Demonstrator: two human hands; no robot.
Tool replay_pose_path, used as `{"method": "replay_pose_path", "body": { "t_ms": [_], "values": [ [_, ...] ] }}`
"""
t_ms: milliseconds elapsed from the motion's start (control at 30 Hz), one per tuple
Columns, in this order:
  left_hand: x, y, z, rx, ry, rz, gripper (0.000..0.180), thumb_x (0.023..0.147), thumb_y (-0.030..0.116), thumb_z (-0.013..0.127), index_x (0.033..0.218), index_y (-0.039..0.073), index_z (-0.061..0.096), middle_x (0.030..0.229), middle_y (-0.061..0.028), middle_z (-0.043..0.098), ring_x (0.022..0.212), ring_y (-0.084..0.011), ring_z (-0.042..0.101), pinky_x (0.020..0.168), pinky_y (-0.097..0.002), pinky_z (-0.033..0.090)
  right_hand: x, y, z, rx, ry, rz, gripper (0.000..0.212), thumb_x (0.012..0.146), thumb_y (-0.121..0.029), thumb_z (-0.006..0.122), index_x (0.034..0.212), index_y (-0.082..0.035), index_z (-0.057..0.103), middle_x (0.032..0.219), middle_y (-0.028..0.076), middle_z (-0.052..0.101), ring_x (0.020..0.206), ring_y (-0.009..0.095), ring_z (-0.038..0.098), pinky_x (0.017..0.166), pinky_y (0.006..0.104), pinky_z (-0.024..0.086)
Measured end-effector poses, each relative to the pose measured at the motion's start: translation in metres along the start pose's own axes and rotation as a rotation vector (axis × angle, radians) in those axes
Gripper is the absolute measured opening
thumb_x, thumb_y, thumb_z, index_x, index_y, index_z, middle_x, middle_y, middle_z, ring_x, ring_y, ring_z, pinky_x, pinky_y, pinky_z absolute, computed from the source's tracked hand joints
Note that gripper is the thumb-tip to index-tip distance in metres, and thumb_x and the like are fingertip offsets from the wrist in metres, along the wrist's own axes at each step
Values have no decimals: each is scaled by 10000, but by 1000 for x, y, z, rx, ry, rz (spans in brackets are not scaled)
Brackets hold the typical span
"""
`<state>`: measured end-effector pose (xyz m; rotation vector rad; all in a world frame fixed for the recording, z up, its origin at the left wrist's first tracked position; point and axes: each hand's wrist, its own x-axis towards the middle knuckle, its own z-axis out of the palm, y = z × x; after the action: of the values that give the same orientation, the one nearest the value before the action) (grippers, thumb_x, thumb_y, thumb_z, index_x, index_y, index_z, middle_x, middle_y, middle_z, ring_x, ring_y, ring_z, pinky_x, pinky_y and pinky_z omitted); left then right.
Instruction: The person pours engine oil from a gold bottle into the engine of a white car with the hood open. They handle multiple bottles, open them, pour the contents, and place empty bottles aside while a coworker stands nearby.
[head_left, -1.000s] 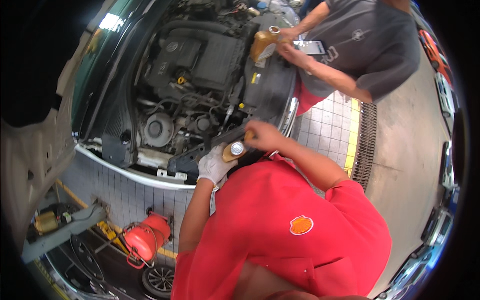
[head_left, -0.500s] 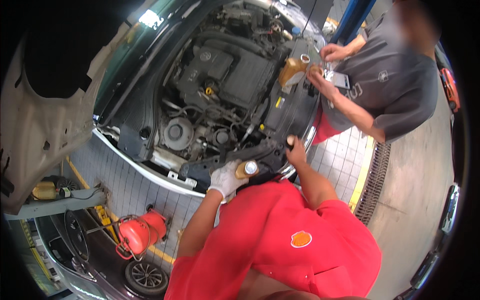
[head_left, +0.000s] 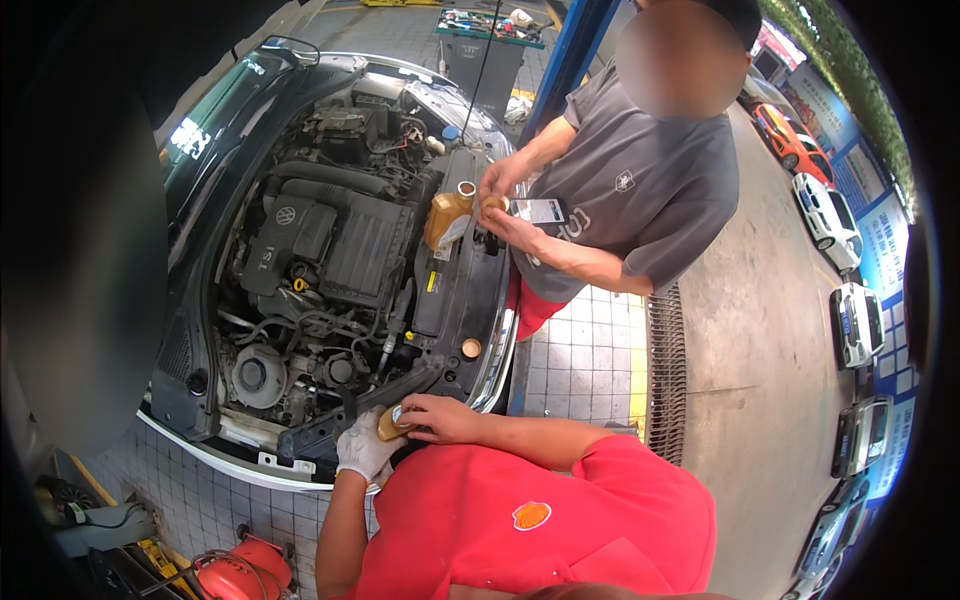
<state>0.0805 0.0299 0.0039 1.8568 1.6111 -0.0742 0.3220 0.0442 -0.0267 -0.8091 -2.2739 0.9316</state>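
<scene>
My left hand [head_left: 365,452], in a white work glove, is closed around a small gold plastic bottle [head_left: 386,428] at the car's front corner. Bare, my right hand [head_left: 430,417] reaches across to the bottle's top, its fingers bent at the pale foil seal [head_left: 398,413] over the mouth. Those fingertips partly cover the seal. A gold cap [head_left: 471,348] lies on the black front panel [head_left: 462,310], apart from both hands. Farther along that panel stands a larger gold bottle [head_left: 447,218] with its round mouth facing up.
Before me lies an open engine bay [head_left: 330,250] under a raised hood. Across the front, a co-worker in a grey shirt [head_left: 640,190] holds a small gold round piece [head_left: 494,207] near a phone [head_left: 538,211]. A red tank [head_left: 245,572] stands at lower left, a tool cart [head_left: 490,60] behind.
My right hand has let go of the cap on the front panel and come back to the small bottle's top. The whole view has swung, showing more of the right side.
</scene>
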Motion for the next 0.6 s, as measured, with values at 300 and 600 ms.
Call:
{"method": "replay_pose_path", "body": {
  "t_ms": [300, 600],
  "values": [
    [-6, -10, 7, -8, 25, 36, 853, 793, 523, 875, 1488, 134, 569, 1438, -110, 662, 1325, -298, 644, 1062, -431, 543, 2, 6, 14, -70, 9, -90, 216, 976, -192, 741, 1144, -120, 626, 1205, 95, 603, 1064, 338, 667, 828, 439, 582],
    [-3, -13, 11, -26, 46, 55, 856, 786, 518, 881, 1478, 115, 581, 1432, -120, 668, 1314, -302, 652, 1066, -435, 544, 3, 30, 17, -55, -82, -158, 221, 983, -236, 760, 1104, -80, 660, 1205, 113, 642, 1089, 342, 682, 848, 429, 590]
  ]
}}
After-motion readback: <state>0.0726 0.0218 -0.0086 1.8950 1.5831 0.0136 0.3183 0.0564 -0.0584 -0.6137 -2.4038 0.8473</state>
